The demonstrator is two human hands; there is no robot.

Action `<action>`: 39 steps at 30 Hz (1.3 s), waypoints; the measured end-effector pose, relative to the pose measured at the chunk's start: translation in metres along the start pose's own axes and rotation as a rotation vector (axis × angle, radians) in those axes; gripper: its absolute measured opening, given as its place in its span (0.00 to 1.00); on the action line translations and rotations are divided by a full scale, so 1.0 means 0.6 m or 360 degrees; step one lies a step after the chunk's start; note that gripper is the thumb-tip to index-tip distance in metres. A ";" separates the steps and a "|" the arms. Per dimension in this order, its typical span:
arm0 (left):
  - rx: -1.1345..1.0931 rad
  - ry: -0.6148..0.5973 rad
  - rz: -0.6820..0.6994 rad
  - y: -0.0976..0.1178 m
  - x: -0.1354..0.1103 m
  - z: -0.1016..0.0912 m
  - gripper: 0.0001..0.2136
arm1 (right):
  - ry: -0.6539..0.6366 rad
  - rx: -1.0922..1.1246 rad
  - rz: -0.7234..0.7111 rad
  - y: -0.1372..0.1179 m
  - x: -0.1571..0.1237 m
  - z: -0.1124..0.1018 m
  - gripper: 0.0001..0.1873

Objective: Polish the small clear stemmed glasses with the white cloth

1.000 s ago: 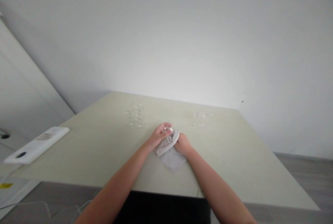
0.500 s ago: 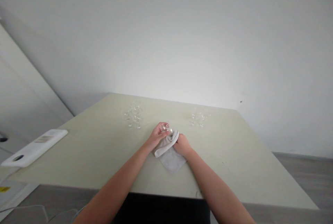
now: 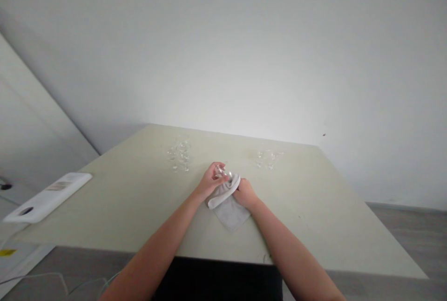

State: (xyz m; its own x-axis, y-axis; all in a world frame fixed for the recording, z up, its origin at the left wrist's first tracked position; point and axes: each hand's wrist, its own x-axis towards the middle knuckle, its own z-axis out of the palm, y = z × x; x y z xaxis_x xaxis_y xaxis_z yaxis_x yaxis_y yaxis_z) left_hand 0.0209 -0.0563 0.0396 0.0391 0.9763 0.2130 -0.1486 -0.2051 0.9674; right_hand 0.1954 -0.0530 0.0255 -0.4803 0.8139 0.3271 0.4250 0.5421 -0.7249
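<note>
Mid-desk, a small clear glass [image 3: 222, 171] sits in the left hand [image 3: 208, 182], whose grip is curled shut around it. The right hand [image 3: 246, 193], its grip bunched closed on fabric, presses a soft grey cloth [image 3: 230, 210] against the glass. Watching remotely, I see both hands where they were a second ago, cloth and glass still together. More clear glassware [image 3: 179, 154] stands far left on the smooth pale desk [image 3: 132, 198].

Plain domestic room, likely a home: pale table [image 3: 139, 208] against bare white wall [image 3: 244, 58], grey plank floor [image 3: 412, 226], small clear glasses [image 3: 179, 154] grouped on tabletop.
</note>
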 end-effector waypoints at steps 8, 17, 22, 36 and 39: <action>-0.0345 -0.0129 -0.0123 0.020 -0.018 -0.002 0.29 | -0.0228 0.0987 0.0086 -0.019 0.004 0.002 0.18; -0.0504 -0.0123 -0.0133 0.019 -0.008 -0.011 0.34 | 0.0010 0.1472 0.0375 -0.015 0.006 0.002 0.14; -0.0541 -0.0068 0.0007 0.029 -0.011 -0.018 0.34 | 0.0432 0.1832 0.0536 -0.005 0.018 -0.001 0.12; 0.0074 0.0083 0.0370 0.018 -0.004 -0.018 0.33 | 0.0593 0.1828 0.0785 0.005 0.018 0.009 0.15; 0.0020 0.0205 0.0344 0.024 0.000 -0.020 0.34 | 0.0579 0.1721 0.0800 0.009 0.016 0.005 0.15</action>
State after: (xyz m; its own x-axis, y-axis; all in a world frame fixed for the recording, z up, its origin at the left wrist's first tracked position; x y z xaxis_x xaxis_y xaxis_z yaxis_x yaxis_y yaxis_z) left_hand 0.0072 -0.0581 0.0517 -0.1189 0.9101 0.3969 -0.1273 -0.4104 0.9030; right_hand 0.1908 -0.0425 0.0230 -0.1342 0.9851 -0.1072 -0.4317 -0.1555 -0.8885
